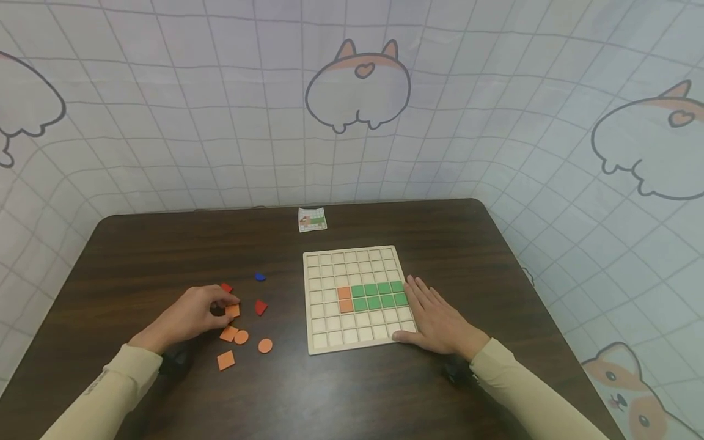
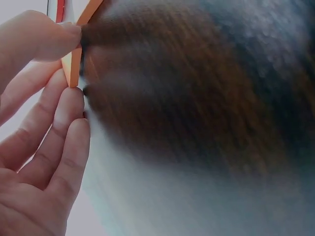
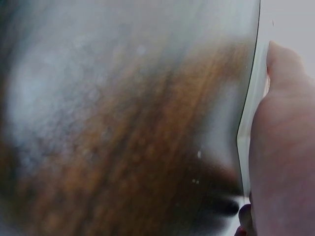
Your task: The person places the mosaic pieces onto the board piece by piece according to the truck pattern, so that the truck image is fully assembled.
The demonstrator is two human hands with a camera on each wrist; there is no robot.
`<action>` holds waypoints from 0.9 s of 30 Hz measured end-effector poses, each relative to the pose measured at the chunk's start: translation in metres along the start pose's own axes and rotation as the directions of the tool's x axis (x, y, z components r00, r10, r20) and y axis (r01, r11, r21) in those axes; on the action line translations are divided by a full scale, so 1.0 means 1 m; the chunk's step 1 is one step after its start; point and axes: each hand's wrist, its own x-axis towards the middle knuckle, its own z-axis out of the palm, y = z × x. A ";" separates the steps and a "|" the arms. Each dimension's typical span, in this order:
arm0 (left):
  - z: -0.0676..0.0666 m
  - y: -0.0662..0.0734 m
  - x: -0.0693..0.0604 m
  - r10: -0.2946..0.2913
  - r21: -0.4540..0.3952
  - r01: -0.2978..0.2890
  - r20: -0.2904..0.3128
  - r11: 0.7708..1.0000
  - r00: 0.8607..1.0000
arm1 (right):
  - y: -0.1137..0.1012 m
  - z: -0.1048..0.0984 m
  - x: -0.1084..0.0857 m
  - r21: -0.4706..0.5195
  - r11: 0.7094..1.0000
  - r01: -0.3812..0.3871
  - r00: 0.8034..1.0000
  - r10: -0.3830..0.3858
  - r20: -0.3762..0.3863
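Pale sleeves (image 1: pixel 530 388) lead in: left hand (image 1: pixel 199 310) pinches an orange square (image 1: pixel 233 310), right hand (image 1: pixel 440 321) lies straight-fingered against the board (image 1: pixel 326 271). Ten tiles (image 1: pixel 373 302) fill cells; loose pieces (image 1: pixel 265 346) remain off it.

your head camera looks forward and down, taking in tabletop (image 1: pixel 352 397) and backdrop (image 1: pixel 231 91) from farther off. your left wrist camera sits close, facing along your left grip (image 1: pixel 195 311) at its left edge – your right wrist camera sits as near, your right grip (image 1: pixel 440 321) down its right edge. each wrist view shares its own grip and some tabletop with the head view.
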 end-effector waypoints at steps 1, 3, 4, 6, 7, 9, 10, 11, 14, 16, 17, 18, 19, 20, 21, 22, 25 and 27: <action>0.000 0.000 0.001 0.000 0.000 0.000 -0.001 1.000 1.000 | 0.000 0.000 0.000 0.001 1.000 0.000 1.000 0.000 0.001; -0.001 0.001 0.002 -0.002 -0.006 0.002 0.000 1.000 1.000 | 0.000 -0.001 0.000 0.000 1.000 0.001 1.000 -0.001 0.002; -0.001 0.001 0.002 -0.003 -0.007 0.003 0.001 1.000 1.000 | 0.000 -0.001 0.000 0.001 1.000 0.002 1.000 -0.002 0.001; -0.001 0.001 0.003 -0.005 -0.011 0.005 0.001 1.000 1.000 | 0.000 -0.001 0.000 0.000 1.000 0.001 1.000 -0.001 0.003; -0.001 0.001 0.003 -0.005 -0.014 0.005 0.001 1.000 1.000 | 0.000 -0.001 0.000 0.001 1.000 0.000 1.000 0.000 0.003; -0.002 0.002 0.004 -0.003 -0.013 0.003 0.000 1.000 1.000 | 0.000 -0.002 0.000 0.004 1.000 -0.002 1.000 0.002 0.004; -0.002 0.002 0.004 0.000 -0.013 0.000 0.000 1.000 1.000 | 0.000 -0.002 0.000 0.008 1.000 -0.002 1.000 0.002 0.005; -0.002 0.002 0.004 0.003 -0.014 -0.003 -0.002 1.000 1.000 | 0.000 -0.002 0.000 0.012 1.000 -0.003 1.000 0.002 0.009; -0.002 0.002 0.004 0.011 -0.014 -0.011 -0.009 1.000 1.000 | 0.000 -0.002 0.001 0.018 1.000 -0.004 1.000 0.003 0.015; -0.001 0.003 0.005 0.016 -0.017 -0.016 -0.017 1.000 1.000 | 0.000 -0.002 0.001 0.020 1.000 -0.003 1.000 0.002 0.016; -0.001 0.003 0.005 0.018 -0.018 -0.019 -0.021 1.000 1.000 | 0.000 -0.002 0.001 0.020 1.000 -0.004 1.000 0.004 0.017; -0.001 0.003 0.005 0.020 -0.019 -0.020 -0.023 1.000 1.000 | 0.000 -0.002 0.001 0.017 1.000 -0.004 1.000 0.004 0.017; -0.001 0.003 0.006 0.021 -0.021 -0.022 -0.024 1.000 0.999 | 0.000 -0.002 0.001 0.016 1.000 -0.004 1.000 0.004 0.017; -0.001 0.003 0.006 0.023 -0.021 -0.024 -0.025 0.999 0.999 | 0.000 -0.002 0.001 0.016 1.000 -0.004 1.000 0.004 0.018; -0.001 0.004 0.007 0.022 -0.023 -0.022 -0.023 0.999 1.000 | 0.000 -0.003 0.001 0.016 1.000 -0.004 1.000 0.004 0.018; -0.001 0.004 0.008 0.022 -0.025 -0.022 -0.021 0.999 1.000 | 0.000 -0.003 0.001 0.014 1.000 -0.004 1.000 0.003 0.017; -0.001 0.007 0.010 0.027 -0.029 -0.028 -0.017 0.999 0.999 | 0.000 -0.003 0.000 0.014 1.000 -0.004 1.000 0.004 0.019; -0.002 0.009 0.012 0.032 -0.033 -0.032 -0.016 0.999 0.999 | 0.000 -0.004 0.000 0.012 1.000 -0.006 1.000 0.005 0.021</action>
